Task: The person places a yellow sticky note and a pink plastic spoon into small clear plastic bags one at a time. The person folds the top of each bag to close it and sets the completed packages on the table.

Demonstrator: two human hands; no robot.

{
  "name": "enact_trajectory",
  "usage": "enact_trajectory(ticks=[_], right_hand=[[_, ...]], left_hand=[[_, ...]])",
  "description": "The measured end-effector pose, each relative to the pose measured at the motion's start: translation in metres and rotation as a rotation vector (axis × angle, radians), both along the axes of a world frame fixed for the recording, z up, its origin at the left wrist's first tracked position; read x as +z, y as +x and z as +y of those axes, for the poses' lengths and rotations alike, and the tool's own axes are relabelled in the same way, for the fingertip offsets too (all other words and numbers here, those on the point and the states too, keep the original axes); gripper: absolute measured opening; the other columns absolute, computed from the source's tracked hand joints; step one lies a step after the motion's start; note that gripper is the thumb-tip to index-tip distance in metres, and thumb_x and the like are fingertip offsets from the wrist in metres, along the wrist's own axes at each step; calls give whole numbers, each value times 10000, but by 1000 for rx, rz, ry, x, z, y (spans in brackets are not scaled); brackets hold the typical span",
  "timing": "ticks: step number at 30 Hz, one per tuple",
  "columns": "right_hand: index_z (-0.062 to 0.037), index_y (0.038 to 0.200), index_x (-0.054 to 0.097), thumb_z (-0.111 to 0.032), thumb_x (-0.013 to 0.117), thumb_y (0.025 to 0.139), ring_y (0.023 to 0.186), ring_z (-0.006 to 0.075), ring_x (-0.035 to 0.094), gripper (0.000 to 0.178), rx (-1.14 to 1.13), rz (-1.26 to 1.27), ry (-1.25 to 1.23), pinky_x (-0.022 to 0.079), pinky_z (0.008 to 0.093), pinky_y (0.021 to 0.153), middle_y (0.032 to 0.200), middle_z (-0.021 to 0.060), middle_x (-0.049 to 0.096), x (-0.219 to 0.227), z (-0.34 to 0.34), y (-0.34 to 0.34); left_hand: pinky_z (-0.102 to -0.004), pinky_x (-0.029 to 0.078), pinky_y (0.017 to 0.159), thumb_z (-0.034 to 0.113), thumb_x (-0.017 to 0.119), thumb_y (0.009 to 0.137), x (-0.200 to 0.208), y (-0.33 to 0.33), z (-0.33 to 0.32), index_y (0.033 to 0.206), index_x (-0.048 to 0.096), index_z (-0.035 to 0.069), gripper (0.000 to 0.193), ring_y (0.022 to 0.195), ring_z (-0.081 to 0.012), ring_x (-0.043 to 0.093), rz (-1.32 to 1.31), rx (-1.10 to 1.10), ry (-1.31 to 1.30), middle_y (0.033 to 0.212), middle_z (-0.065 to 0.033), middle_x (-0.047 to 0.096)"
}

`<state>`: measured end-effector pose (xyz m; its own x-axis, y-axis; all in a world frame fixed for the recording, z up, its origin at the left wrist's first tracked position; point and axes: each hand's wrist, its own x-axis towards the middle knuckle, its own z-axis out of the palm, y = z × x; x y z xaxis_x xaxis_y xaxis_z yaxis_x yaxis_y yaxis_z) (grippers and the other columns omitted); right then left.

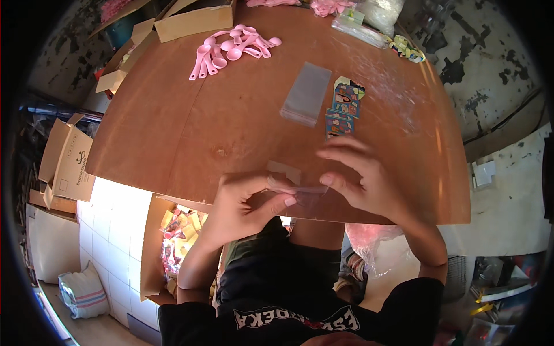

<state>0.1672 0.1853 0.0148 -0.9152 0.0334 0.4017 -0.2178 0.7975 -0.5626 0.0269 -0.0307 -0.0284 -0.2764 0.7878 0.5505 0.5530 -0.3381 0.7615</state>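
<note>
Near the table's front edge, my left hand [248, 205] pinches a small clear plastic bag [311, 195] between thumb and fingers. My right hand [360, 179] is at the bag's right end, thumb and forefinger apart; whether the thumb touches the film I cannot tell. Just beyond the bag lies a pale flat piece [284, 171], partly covered by my left fingers. Farther off rests a stack of clear plastic bags [307, 92]. Right of it are colourful printed cards [348, 98], the nearest partly behind my right fingers. Pink measuring spoons [235, 47] are heaped at the far left.
An open cardboard box [193, 22] sits on the table's far left edge. Crumpled clear film [392, 86] spreads along the right. Below the table's front left, a carton [151, 248] holds many packed pieces. More folded cards [407, 49] lie at the far right.
</note>
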Motion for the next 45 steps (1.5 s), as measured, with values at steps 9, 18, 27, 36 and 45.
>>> enact_trajectory(ticks=[9, 18, 27, 36, 45], right_hand=[[30, 1243, 609, -386, 714, 879, 1311, 345, 476, 562, -131, -209, 648, 360, 553, 1095, 1380, 198, 526, -37, -36, 77], [47, 1006, 681, 49, 743, 814, 802, 245, 703, 202, -93, 340, 202, 579, 316, 710, 972, 169, 695, 12, -24, 75], [83, 1036, 668, 43, 715, 872, 783, 108, 635, 175, -220, 314, -200, 500, 220, 653, 918, 138, 709, 31, -10, 16], [63, 1051, 637, 50, 720, 875, 891, 128, 694, 195, -252, 326, -305, 564, 239, 760, 932, 109, 703, 19, -7, 13], [39, 1042, 592, 69, 704, 881, 873, 143, 700, 198, -202, 272, -307, 567, 237, 743, 935, 117, 691, 15, -7, 10]], left_hand=[[-247, 562, 761, -19, 676, 922, -3, -10, 11, 1136, 647, -58, 219, 887, -140, 690, -669, 203, 112, 970, -131, 728], [-248, 564, 732, -39, 679, 911, -5, -2, 26, 1224, 601, -64, 324, 835, -120, 691, -785, 55, -36, 991, -135, 739], [-271, 552, 785, -33, 691, 891, 4, 9, 22, 1110, 664, -52, 222, 872, -109, 690, -519, 15, -118, 938, -113, 750], [-278, 536, 798, 0, 705, 885, 4, 6, 22, 1069, 685, -44, 190, 897, -113, 693, -436, -17, -189, 943, -111, 755], [-294, 549, 773, -30, 666, 888, -4, 1, 19, 1208, 642, -35, 321, 923, -146, 722, -414, -29, -113, 977, -121, 761]])
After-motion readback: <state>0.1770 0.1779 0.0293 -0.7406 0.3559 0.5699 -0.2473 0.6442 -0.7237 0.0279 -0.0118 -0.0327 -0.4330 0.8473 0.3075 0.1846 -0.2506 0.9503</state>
